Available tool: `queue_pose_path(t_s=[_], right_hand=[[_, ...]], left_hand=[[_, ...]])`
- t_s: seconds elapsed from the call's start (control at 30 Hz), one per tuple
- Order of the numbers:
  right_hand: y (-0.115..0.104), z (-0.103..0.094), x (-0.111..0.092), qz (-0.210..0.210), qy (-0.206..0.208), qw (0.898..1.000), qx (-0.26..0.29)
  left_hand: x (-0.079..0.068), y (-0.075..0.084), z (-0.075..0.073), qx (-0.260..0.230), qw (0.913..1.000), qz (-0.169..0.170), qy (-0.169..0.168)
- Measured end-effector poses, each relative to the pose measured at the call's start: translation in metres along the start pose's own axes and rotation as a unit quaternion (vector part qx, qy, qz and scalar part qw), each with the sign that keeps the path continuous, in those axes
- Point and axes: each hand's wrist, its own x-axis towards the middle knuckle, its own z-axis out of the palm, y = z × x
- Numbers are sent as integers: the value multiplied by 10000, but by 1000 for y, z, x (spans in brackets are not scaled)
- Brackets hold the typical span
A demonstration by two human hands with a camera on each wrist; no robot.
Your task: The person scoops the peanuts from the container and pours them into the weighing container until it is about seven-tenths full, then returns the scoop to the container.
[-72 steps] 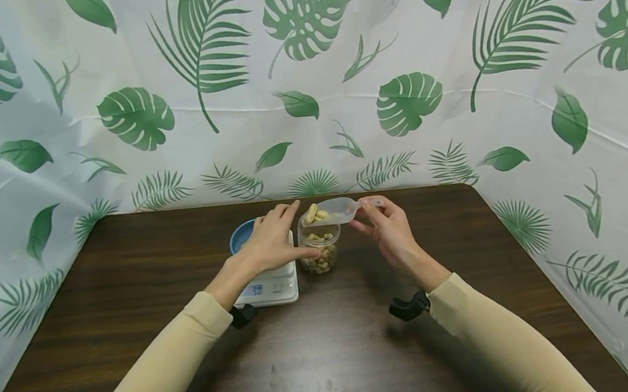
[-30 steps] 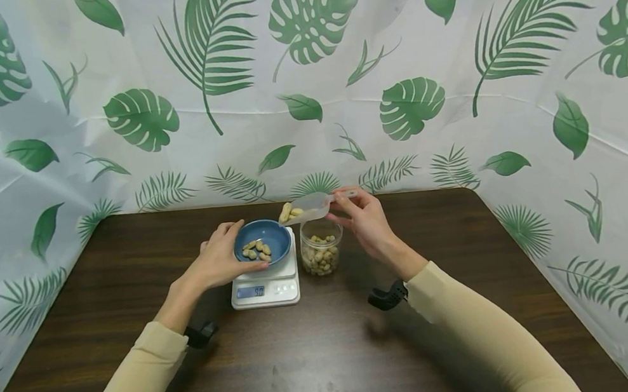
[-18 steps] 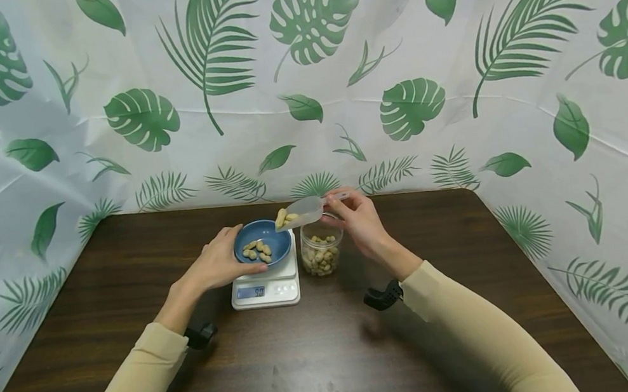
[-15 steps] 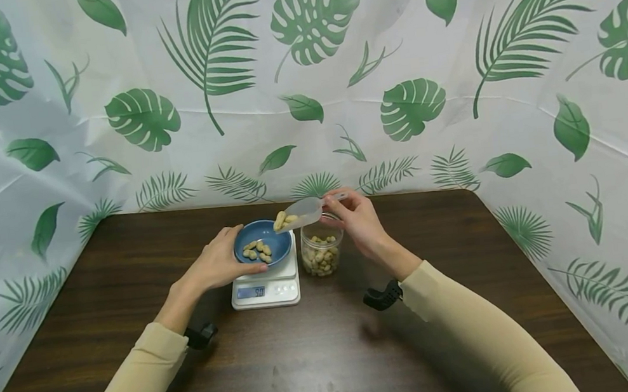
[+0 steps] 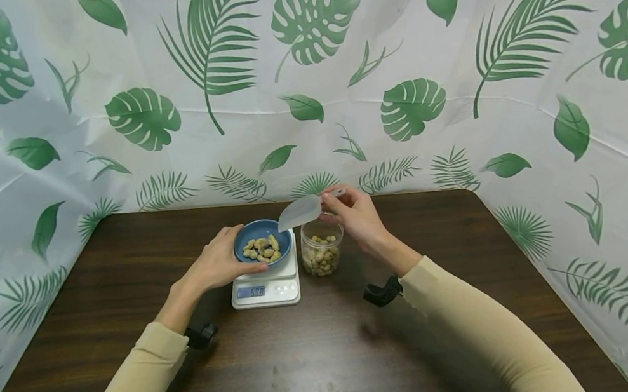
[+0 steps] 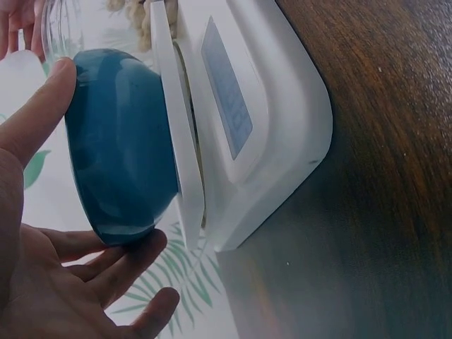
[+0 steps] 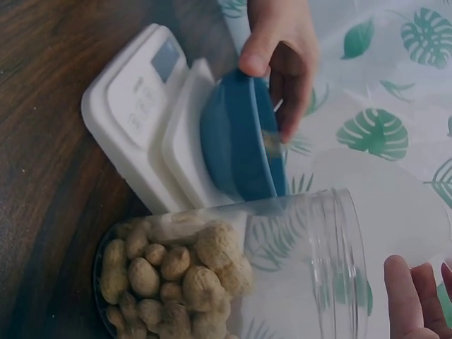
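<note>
My left hand holds a blue bowl by its side, thumb at the near rim and fingers around the far side. The bowl sits on a white kitchen scale and has several unshelled peanuts in it. In my right hand is the handle of a translucent plastic scoop, pinched between thumb and fingers. The scoop is tipped, its mouth over the bowl's right rim, with no peanuts showing in it. Just below it, a clear jar stands partly filled with peanuts.
Everything stands on a dark wooden table. A white leaf-patterned sheet hangs along the table's back and sides. The jar is right beside the scale, and the scale's display is lit.
My left hand has gone from the jar to the bowl. The right hand has carried the scoop left and tipped it; its peanuts are now in the bowl. The scale's reading has changed.
</note>
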Motion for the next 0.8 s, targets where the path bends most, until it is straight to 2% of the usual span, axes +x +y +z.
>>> queue_pose_path(t_s=[0.33, 0.8], right_hand=[[-9, -8, -1, -22, 19, 10000, -78], [-29, -25, -8, -60, -85, 9980, -619]], left_hand=[[0, 2, -2, -19, 10000, 12, -18], [-1, 5, -2, 31, 9999, -117, -20]])
